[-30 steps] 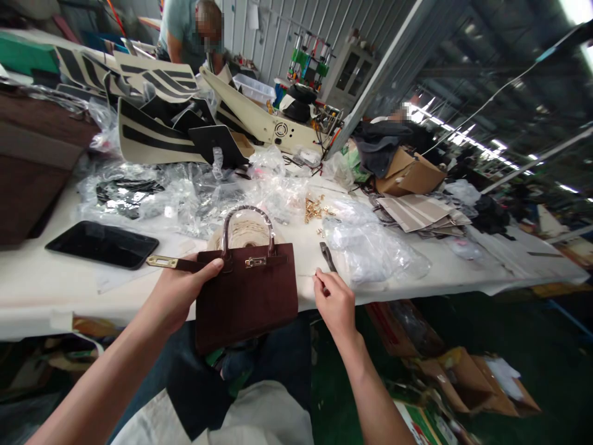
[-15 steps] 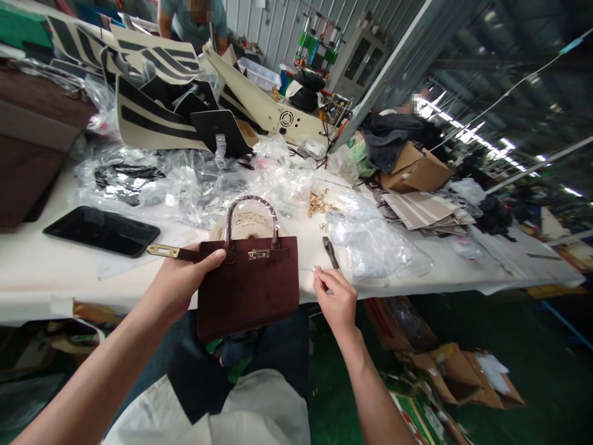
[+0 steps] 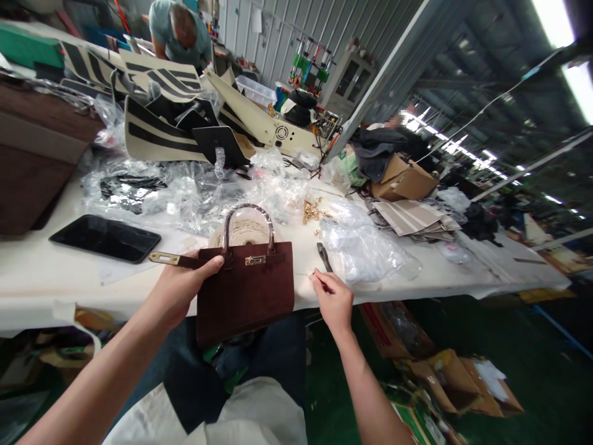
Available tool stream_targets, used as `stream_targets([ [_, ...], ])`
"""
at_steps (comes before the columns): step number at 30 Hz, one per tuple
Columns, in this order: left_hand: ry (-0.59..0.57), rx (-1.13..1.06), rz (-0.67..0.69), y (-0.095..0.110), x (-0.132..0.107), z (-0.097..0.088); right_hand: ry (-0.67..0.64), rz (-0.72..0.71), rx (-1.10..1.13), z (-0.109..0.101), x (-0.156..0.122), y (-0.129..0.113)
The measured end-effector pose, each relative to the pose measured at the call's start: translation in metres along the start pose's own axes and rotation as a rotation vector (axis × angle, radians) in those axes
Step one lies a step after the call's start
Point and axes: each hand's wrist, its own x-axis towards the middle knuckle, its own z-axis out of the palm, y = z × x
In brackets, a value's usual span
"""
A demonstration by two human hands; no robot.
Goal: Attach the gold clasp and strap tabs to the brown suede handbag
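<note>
My left hand (image 3: 178, 290) grips the upper left corner of a small dark-brown suede handbag (image 3: 245, 293), held upright at the front edge of the white table (image 3: 41, 278). The bag has a wrapped arched handle (image 3: 247, 213), a gold clasp (image 3: 255, 260) and a strap with a gold plate (image 3: 163, 258) sticking out to the left. My right hand (image 3: 331, 300) is just right of the bag at the table edge, fingers pinched on a tiny pale piece. A dark hand tool (image 3: 323, 256) lies right beyond it.
A black tray (image 3: 104, 238) lies at left. Clear plastic bags (image 3: 365, 247) and gold fittings (image 3: 312, 210) cover the middle, striped cream panels (image 3: 157, 133) the back. Cardboard boxes (image 3: 403, 179) and card sheets sit right. A person (image 3: 178, 31) works at the far side. Boxes (image 3: 463, 383) litter the floor.
The bag and both hands stay almost in place. My right hand has closed its fingertips into a pinch at the table edge. The head view has shifted slightly.
</note>
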Motion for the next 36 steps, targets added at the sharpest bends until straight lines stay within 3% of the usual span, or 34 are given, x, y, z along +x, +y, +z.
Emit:
stream_targets([
  [2, -0.019, -0.003, -0.002, -0.002, 0.001, -0.001, 0.090, 0.229, 0.166, -0.002, 0.000, 0.005],
  [4, -0.021, -0.009, 0.000, -0.002, 0.002, -0.001, 0.136, 0.371, 0.350, -0.005, -0.001, 0.006],
  [8, 0.003, -0.022, -0.029, 0.001, 0.002, 0.001, 0.069, 0.434, 0.593, -0.009, -0.004, -0.008],
  [12, 0.013, -0.009, -0.041, 0.004, 0.003, 0.002, -0.156, 0.276, 0.475, -0.009, -0.010, -0.045],
  [15, 0.010, -0.011, -0.041, 0.004, 0.002, 0.002, -0.432, 0.013, 0.242, 0.001, -0.014, -0.078],
  [17, 0.005, -0.009, -0.044, 0.004, 0.001, 0.002, -0.549, -0.152, 0.080, 0.012, -0.015, -0.096],
  [19, 0.009, 0.001, -0.046, 0.005, 0.000, 0.001, -0.599, -0.237, -0.079, 0.025, -0.013, -0.109],
  [22, 0.000, 0.016, -0.042, 0.004, 0.000, 0.000, -0.613, -0.255, -0.208, 0.041, -0.009, -0.118],
  [25, -0.027, 0.028, -0.034, 0.004, 0.001, -0.002, -0.556, -0.248, -0.138, 0.051, -0.004, -0.116],
  [29, -0.033, 0.025, -0.034, 0.005, 0.001, -0.002, -0.203, -0.070, 0.053, 0.054, 0.004, -0.105],
  [31, -0.029, 0.028, -0.040, 0.006, 0.002, -0.001, -0.090, 0.019, 0.112, 0.051, 0.011, -0.100],
  [36, -0.033, 0.032, -0.033, 0.007, 0.004, 0.004, -0.032, -0.132, -0.022, 0.043, 0.028, -0.098],
])
